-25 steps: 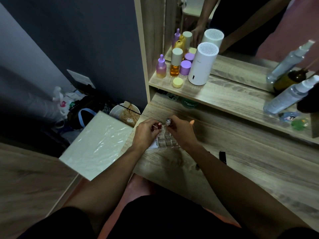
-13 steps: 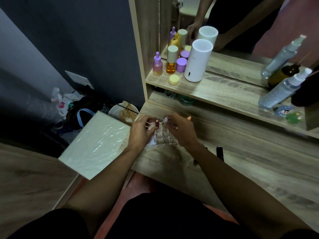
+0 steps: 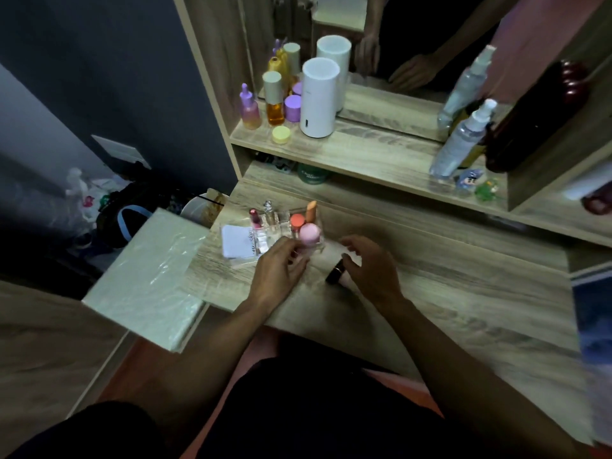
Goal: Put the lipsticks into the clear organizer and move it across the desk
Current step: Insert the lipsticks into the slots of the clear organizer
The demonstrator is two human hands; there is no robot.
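Note:
The clear organizer [image 3: 284,230] stands on the wooden desk [image 3: 447,293] near its left end. In it stand a red lipstick [image 3: 254,217], a clear-capped one [image 3: 269,212], an orange tube [image 3: 311,210], a coral-capped one [image 3: 297,220] and a pink round-capped one [image 3: 310,234]. My left hand [image 3: 280,271] lies at the organizer's near edge, with its fingertips touching it below the pink cap. My right hand [image 3: 369,266] hovers with spread fingers over a black lipstick [image 3: 333,272] that lies on the desk, my thumb at its top end.
A white packet [image 3: 236,242] lies against the organizer's left side. The shelf above holds small bottles [image 3: 275,101], a white cylinder [image 3: 318,99] and spray bottles [image 3: 462,144] before a mirror. A white board [image 3: 149,276] juts out left of the desk, and a blue book [image 3: 592,313] sits at the right edge.
Both hands have let go of the lipsticks at the organizer's top and drawn back toward me. My right hand has shifted right to the black lipstick. The camera has moved closer.

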